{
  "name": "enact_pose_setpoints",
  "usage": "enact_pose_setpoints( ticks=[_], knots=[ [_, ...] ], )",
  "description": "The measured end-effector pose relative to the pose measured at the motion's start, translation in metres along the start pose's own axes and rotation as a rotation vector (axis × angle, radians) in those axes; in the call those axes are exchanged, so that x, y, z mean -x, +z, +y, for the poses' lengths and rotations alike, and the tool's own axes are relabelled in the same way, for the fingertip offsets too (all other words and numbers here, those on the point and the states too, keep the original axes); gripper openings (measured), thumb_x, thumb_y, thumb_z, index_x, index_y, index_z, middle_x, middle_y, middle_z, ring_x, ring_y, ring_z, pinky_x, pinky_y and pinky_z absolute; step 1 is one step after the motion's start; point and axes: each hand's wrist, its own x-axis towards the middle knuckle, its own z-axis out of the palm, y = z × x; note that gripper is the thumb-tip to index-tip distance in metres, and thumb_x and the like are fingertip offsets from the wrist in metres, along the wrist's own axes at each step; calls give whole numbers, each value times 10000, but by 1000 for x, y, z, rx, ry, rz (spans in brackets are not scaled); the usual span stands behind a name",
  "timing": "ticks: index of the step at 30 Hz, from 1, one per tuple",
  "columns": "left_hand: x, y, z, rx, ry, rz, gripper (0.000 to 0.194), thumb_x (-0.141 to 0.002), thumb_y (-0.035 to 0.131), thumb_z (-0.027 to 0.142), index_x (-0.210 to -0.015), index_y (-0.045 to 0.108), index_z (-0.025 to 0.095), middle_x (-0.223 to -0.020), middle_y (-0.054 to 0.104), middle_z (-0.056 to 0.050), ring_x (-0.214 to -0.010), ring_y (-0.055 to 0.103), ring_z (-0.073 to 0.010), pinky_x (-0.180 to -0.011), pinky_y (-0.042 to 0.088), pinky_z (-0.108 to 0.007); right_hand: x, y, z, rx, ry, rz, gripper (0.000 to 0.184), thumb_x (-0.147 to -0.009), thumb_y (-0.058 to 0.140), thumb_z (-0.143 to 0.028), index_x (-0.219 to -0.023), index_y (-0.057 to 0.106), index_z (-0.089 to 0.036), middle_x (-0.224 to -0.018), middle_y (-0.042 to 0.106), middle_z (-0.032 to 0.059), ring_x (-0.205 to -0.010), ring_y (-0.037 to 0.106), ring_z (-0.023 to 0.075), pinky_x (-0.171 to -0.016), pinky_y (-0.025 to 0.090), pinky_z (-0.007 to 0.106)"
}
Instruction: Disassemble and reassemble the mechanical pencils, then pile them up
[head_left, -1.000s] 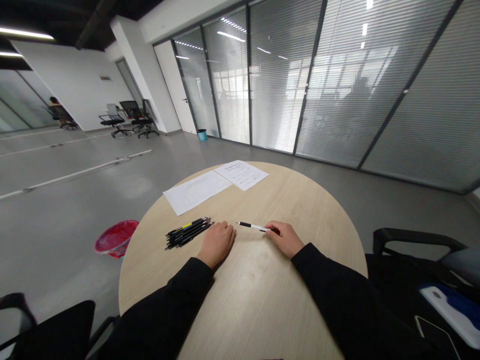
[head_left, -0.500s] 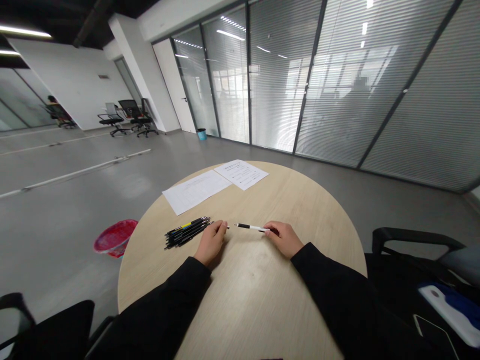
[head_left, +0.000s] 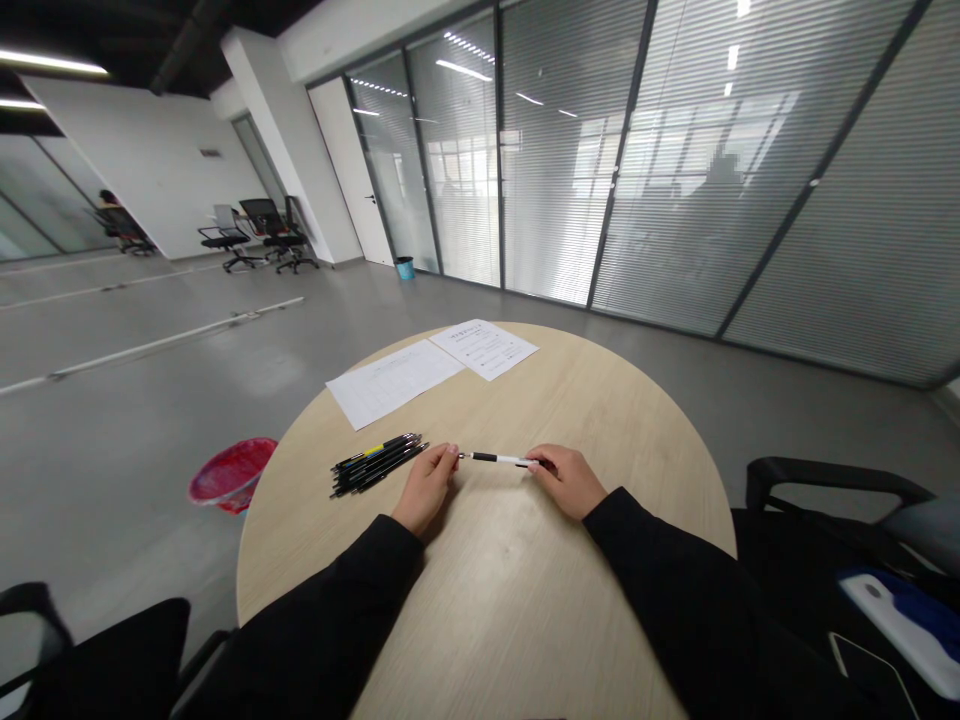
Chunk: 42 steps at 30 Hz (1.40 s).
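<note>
A ballpoint pen with a white barrel and black grip (head_left: 486, 457) lies level above the table between my hands, its front end toward the left. My right hand (head_left: 568, 480) is closed on its rear end, thumb and fingers pinching the white barrel. Opposite it, my left hand (head_left: 427, 487) pinches a small silver pen tip (head_left: 462, 456), mostly hidden by the fingers. That piece meets the front of the pen; how far it sits on it I cannot tell. Just left of my left hand lies a pile of black pens (head_left: 375, 468), one with a yellow part.
Two printed sheets lie at the far side of the round wooden table (head_left: 600, 400): one sheet (head_left: 394, 382) left, another (head_left: 486, 348) beside it. A red-lined bin (head_left: 232, 475) stands on the floor at left. A chair (head_left: 832, 490) holding a phone (head_left: 874, 675) is at right.
The gap between the pen's front end and the silver tip in my left hand has closed; the two pieces now meet. The pile of pens and sheets have stayed put.
</note>
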Motion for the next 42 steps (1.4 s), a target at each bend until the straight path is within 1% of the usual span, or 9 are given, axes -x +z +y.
enact_pose_setpoints(
  ticks=[5, 13, 21, 26, 31, 35, 42],
  knots=[
    [0, 0, -2, 19, -2, -23, 443, -903, 447, 540, -610, 443, 208, -534, 380, 46, -490, 352, -122, -479, 282, -252, 0, -1, -1, 9, -5, -12, 159, -914, 547, -242, -919, 697, -189, -820, 687, 38, -715, 581, 170, -679, 411, 281],
    [0, 2, 0, -17, 6, -42, 449, -890, 449, 558, -624, 470, 196, -547, 388, 46, -512, 355, -124, -499, 267, -255, 0, 2, 1, 17, -25, -4, 154, -918, 552, -235, -944, 696, -186, -849, 692, 43, -739, 589, 172, -702, 417, 281],
    [-1, 1, -2, -72, 58, -46, 423, -906, 446, 515, -638, 487, 191, -569, 406, 39, -548, 382, -135, -539, 287, -262, 0, 2, 0, 27, -40, -2, 154, -919, 549, -228, -940, 697, -190, -853, 693, 46, -747, 594, 175, -700, 423, 282],
    [1, 2, -1, -36, 26, -46, 419, -902, 451, 532, -667, 502, 189, -567, 403, 47, -530, 368, -128, -528, 279, -257, 0, 2, 0, 37, -44, -2, 154, -919, 554, -233, -946, 700, -193, -853, 694, 48, -754, 599, 181, -702, 427, 285],
    [2, 3, 1, -28, 50, -69, 427, -901, 458, 537, -653, 489, 191, -559, 390, 53, -528, 365, -125, -535, 286, -255, 0, 0, -2, 33, -53, -2, 164, -926, 539, -246, -948, 693, -193, -870, 699, 55, -771, 609, 187, -723, 437, 298],
    [1, 2, 0, -11, 32, -94, 423, -899, 463, 539, -655, 478, 195, -565, 382, 56, -523, 351, -123, -524, 282, -252, 0, -1, -4, 34, -53, 6, 158, -919, 539, -232, -933, 690, -191, -857, 695, 53, -761, 604, 185, -721, 438, 297],
    [1, 2, -1, -5, 74, -110, 387, -903, 478, 489, -659, 494, 189, -582, 403, 47, -560, 369, -127, -548, 296, -253, 0, 0, -4, 40, -64, 18, 140, -913, 553, -216, -931, 688, -183, -843, 685, 47, -751, 595, 180, -708, 426, 289]
  ],
)
